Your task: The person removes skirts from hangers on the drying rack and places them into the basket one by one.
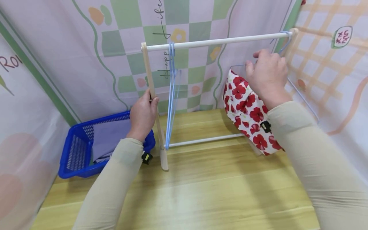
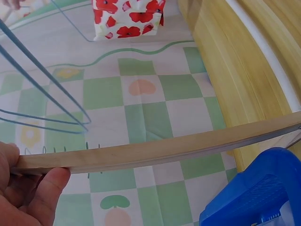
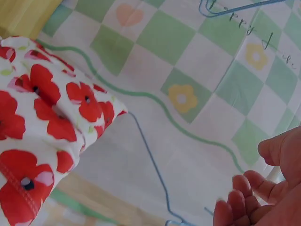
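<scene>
My left hand (image 1: 142, 116) grips the left wooden post (image 1: 149, 72) of a small clothes rack, thumb on one side and fingers behind. In the left wrist view the post (image 2: 141, 153) crosses the frame, pinched near its end. At the rack's right end, a blue wire hanger (image 1: 303, 97) hooks over the white top rod (image 1: 218, 41). A white cloth with red flowers (image 1: 244, 103) hangs folded over it. My right hand (image 1: 268, 75) hovers beside that hanger; the right wrist view shows its fingers (image 3: 237, 202) loosely bent, holding nothing.
Several blue hangers (image 1: 172, 95) hang bunched near the left post. A blue basket (image 1: 76, 153) with folded grey-purple cloth (image 1: 110, 137) stands left of the rack. A white lower rod (image 1: 205, 140) runs close over the wooden tabletop (image 1: 207, 191). Patterned curtains (image 1: 198, 64) enclose the back and sides.
</scene>
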The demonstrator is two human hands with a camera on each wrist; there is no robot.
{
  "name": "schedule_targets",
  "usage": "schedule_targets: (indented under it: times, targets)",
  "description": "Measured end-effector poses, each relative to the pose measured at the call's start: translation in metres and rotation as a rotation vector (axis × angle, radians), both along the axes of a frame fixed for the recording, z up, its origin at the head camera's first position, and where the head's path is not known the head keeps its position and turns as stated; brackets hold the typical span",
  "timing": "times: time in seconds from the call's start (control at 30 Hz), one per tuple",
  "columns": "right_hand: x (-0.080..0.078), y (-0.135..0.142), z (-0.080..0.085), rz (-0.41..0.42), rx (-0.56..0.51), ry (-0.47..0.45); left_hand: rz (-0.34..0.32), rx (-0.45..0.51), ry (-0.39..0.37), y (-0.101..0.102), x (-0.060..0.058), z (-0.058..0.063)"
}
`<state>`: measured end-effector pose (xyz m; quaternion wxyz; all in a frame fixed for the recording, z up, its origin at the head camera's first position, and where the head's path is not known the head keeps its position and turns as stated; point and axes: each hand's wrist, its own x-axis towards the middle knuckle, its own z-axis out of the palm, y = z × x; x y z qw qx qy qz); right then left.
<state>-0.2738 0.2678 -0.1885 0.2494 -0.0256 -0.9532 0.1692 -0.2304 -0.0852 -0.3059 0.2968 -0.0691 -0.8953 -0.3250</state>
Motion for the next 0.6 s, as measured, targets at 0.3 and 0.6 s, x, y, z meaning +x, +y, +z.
schedule_targets:
  times: [0.3, 0.6]
  targets:
    - [-0.002, 0.026, 0.000, -0.133, -0.052, -0.100, 0.005, -0.006, 0.005, 0.001, 0.001, 0.000]
    - [-0.003, 0.050, -0.004, -0.182, -0.053, -0.272, -0.010, -0.018, -0.002, 0.002, 0.001, 0.001]
